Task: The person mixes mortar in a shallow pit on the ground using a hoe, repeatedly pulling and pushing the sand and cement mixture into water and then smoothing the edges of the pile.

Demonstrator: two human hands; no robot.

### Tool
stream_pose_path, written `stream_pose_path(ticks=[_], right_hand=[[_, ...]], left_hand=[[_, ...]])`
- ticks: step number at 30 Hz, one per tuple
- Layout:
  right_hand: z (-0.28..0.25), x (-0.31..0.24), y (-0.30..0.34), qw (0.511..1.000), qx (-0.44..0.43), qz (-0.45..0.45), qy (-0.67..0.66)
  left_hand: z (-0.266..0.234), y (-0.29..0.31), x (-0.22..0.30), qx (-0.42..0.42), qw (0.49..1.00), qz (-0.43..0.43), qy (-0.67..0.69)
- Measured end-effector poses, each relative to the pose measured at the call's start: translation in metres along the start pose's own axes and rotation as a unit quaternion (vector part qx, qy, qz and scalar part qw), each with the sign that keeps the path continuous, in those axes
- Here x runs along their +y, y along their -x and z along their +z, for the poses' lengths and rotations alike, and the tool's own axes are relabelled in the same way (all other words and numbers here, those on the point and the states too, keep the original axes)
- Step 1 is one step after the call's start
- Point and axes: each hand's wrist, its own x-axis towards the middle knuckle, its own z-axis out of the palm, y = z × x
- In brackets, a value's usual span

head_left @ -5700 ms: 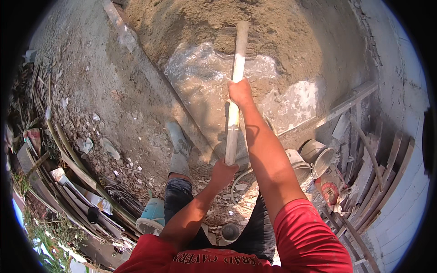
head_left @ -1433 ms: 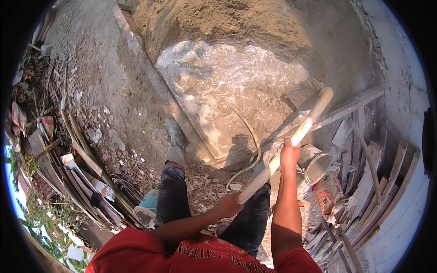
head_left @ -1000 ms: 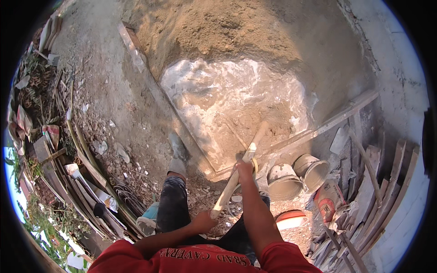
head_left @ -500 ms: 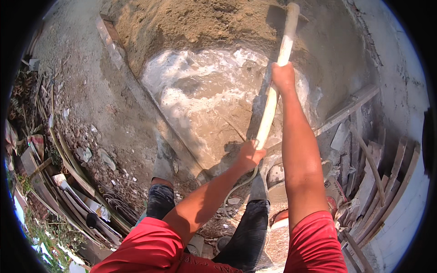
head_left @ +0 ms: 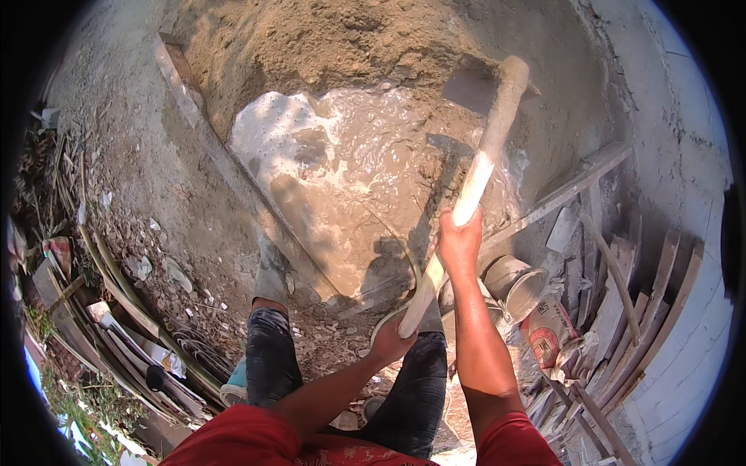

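Both of my hands grip the pale wooden handle of a hoe (head_left: 483,159). My left hand (head_left: 394,340) is closed round the handle's near end, close to my legs. Farther up, my right hand (head_left: 460,242) wraps the middle of the handle. At the far end the hoe's wide dark blade (head_left: 469,85) is at the lower right edge of a brown sand pile (head_left: 334,39). Whether the blade's edge is in the sand, I cannot tell. Below the pile spreads a pool of grey, watery mix (head_left: 365,194) with pale foam on its left.
A wooden board (head_left: 225,163) borders the pool on the left, another board (head_left: 583,180) on the right. Right of my legs stand a grey bucket (head_left: 514,286) and a printed sack (head_left: 548,332). Stacked planks (head_left: 660,311) lean by the white wall (head_left: 691,373); scrap wood (head_left: 128,342) lies left.
The hoe has come back toward me, its head lower and nearer. Both hands have drawn closer to my body, the left one down beside my thigh. The bucket is now more visible.
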Motion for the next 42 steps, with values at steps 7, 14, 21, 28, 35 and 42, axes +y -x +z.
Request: stream_pose_path(ticks=[7, 14, 21, 28, 35, 42], right_hand=[[0.027, -0.016, -0.172, 0.977, -0.081, -0.028, 0.195], [-0.043, 0.142, -0.054, 0.970, -0.064, 0.061, 0.226], [-0.090, 0.036, 0.047, 0.986, -0.020, 0.165, 0.013], [-0.079, -0.044, -0.167, 0.978, 0.132, -0.143, 0.072], [-0.042, 0.139, -0.145, 0.987, 0.031, 0.082, 0.135], [-0.082, 0.182, 0.008, 0.991, 0.076, 0.079, -0.083]], left_hand=[[0.021, -0.088, 0.161, 0.000, 0.950, -0.124, 0.288], [0.083, 0.057, 0.058, -0.106, 0.925, -0.273, 0.242], [0.065, 0.104, 0.035, -0.101, 0.984, -0.145, -0.003], [0.038, -0.135, 0.129, 0.010, 0.997, 0.062, -0.035], [0.053, -0.062, 0.030, -0.066, 0.986, -0.147, 0.039], [0.033, 0.071, -0.010, -0.105, 0.986, -0.074, -0.110]])
